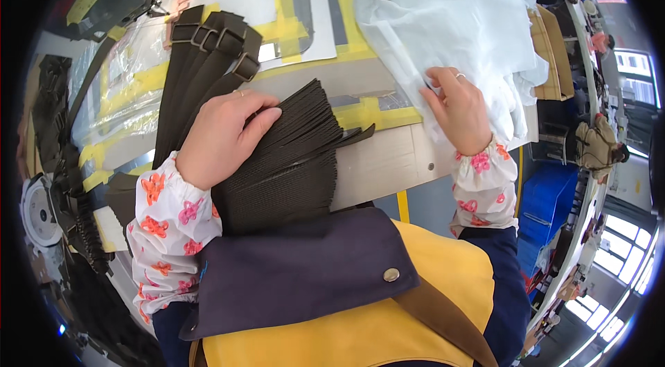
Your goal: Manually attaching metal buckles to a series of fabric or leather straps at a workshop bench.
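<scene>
Dark brown woven straps are stacked and fanned out at the near edge of a pale table, a little left of centre, in this single view from the head. Their long axis is slanted from lower left to upper right, and their cut ends are pointed up and to the right, spread into a ragged fringe. One strip is stuck out to the right past the others.

The left hand is laid over the upper left part of the stack, palm down, its thumb lying close along the curled forefinger. The straps are touched by it, but whether they are squeezed cannot be told.

The right hand is held at the left side of a heaped white cloth, well apart from the straps. A small gap is left between its thumb and forefinger, and no fold is seen pinched there.

Behind the left hand, longer buckled straps are bundled, with metal buckles at their upper ends. Strips of yellow tape are stuck across the table. Both forearms are covered by flowered sleeves, and a yellow apron is worn.
</scene>
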Demonstrator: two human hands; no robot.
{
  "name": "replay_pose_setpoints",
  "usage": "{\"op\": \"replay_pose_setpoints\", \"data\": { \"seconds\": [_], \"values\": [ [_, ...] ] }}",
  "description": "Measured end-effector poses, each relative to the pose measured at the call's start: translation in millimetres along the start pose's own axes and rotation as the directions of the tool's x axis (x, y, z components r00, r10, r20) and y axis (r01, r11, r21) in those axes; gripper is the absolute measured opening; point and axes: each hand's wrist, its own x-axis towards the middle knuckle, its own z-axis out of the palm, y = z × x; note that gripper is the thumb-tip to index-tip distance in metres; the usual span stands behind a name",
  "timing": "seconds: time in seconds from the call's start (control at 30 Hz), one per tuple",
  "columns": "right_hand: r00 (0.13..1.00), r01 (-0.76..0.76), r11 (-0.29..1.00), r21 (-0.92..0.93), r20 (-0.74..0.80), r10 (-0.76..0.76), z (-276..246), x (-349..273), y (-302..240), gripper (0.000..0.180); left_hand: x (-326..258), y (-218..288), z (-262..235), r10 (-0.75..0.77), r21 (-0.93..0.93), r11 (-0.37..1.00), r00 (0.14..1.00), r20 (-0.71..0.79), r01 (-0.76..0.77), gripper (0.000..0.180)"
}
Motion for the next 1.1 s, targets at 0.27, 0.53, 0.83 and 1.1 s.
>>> {"op": "replay_pose_setpoints", "data": {
  "seconds": [0.27,0.53,0.83,1.1],
  "values": [
    [0.974,-0.136,0.987,0.082,0.191,0.118,-6.5,10.3,1.0,0.012,20.2,-22.0,0.2,0.012,-0.212,0.977,0.988,0.155,0.021,0.018],
    [0.991,0.094,0.975,0.202,-0.114,-0.072,-26.8,23.5,-25.9,0.010,21.2,1.4,12.5,0.157,0.327,0.935,0.987,-0.041,-0.135,0.013],
    [0.974,0.199,0.893,0.403,-0.178,-0.137,-31.6,29.5,-33.1,0.005,0.3,10.5,-8.8,-0.005,-0.277,0.957,0.950,-0.312,-0.085,0.011],
    [0.968,-0.030,0.914,0.405,-0.215,0.127,-19.8,41.5,-46.8,0.007,0.2,1.7,-1.0,0.020,-0.472,0.867,0.958,-0.286,-0.159,0.014]
  ]
}}
